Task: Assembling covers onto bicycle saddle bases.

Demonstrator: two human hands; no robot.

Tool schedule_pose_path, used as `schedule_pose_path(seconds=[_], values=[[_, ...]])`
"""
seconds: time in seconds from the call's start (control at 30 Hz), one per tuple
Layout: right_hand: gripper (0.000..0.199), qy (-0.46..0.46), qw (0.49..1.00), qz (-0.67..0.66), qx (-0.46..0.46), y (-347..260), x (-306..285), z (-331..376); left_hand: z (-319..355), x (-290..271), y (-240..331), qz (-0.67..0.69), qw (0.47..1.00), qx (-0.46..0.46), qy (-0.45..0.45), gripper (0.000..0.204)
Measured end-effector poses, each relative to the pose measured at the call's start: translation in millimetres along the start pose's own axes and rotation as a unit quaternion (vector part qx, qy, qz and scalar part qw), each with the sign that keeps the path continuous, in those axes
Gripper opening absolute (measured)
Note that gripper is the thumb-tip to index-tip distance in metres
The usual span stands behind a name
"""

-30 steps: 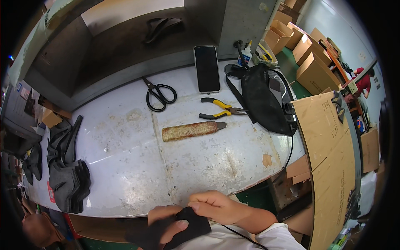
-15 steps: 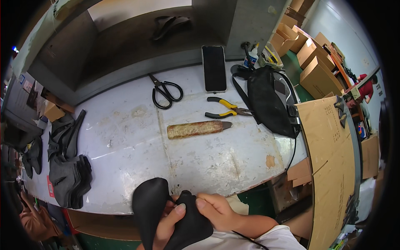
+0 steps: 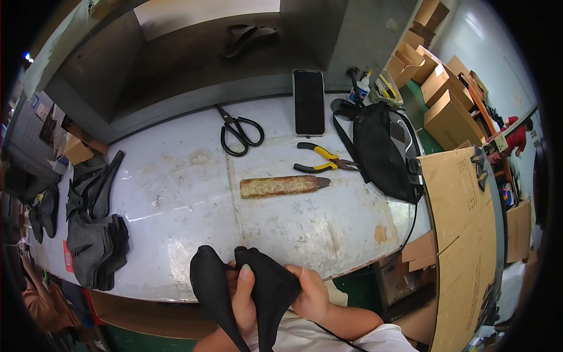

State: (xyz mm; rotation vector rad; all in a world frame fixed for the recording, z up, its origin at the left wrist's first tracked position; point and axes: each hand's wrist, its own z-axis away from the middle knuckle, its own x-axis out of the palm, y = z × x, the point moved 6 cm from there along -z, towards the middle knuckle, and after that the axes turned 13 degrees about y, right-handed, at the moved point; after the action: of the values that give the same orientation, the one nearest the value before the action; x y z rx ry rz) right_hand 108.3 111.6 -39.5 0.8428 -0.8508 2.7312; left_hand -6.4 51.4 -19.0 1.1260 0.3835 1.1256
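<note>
A black, curved piece of soft material, apparently a shoe upper [image 3: 268, 284], is held at the table's near edge in two lobes with a dip between them. My left hand [image 3: 244, 302] is closed on it from below, its thumb upright between the lobes and the other fingers mostly hidden. On the right lobe's outer edge, my right hand [image 3: 311, 295] grips with bent fingers. Beyond the hands lies a knife with a wrapped handle [image 3: 278, 186], its short blade pointing right. Yellow-and-black pliers [image 3: 325, 159] and black-handled scissors [image 3: 237, 132] rest farther back.
Stacked dark cut pieces [image 3: 97, 249] occupy the table's left side. A phone [image 3: 309, 102], a black bag [image 3: 384, 152] and a glue bottle [image 3: 360, 89] stand at the back right. Cardboard [image 3: 460, 234] borders the right side. A grey shelf [image 3: 187, 64] rises behind.
The right lobe of the black upper has tipped up and opened wider. My right hand has shifted from its top to its right edge. The view has moved slightly.
</note>
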Motion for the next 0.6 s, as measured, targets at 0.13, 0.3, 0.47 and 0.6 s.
schedule_pose_path(seconds=[0.13, 0.3, 0.47, 0.6], values=[[0.028, -0.071, 0.908, 0.300, -0.282, -15, -6, 7, 2, 4, -4, 0.022, 1.000, 0.013, 0.001, 0.021], [0.031, -0.066, 0.990, 0.012, -0.121, -18, -1, 11, 6, 14, -4, 0.045, 0.987, 0.055, -0.147, 0.035], [0.034, -0.115, 0.967, 0.090, -0.207, -55, -21, 17, -34, -23, -16, 0.118, 0.960, -0.142, -0.209, 0.056], [0.029, -0.193, 0.864, 0.309, -0.347, -84, -8, 24, -22, -18, 43, -0.053, 0.971, 0.040, -0.229, 0.019]])
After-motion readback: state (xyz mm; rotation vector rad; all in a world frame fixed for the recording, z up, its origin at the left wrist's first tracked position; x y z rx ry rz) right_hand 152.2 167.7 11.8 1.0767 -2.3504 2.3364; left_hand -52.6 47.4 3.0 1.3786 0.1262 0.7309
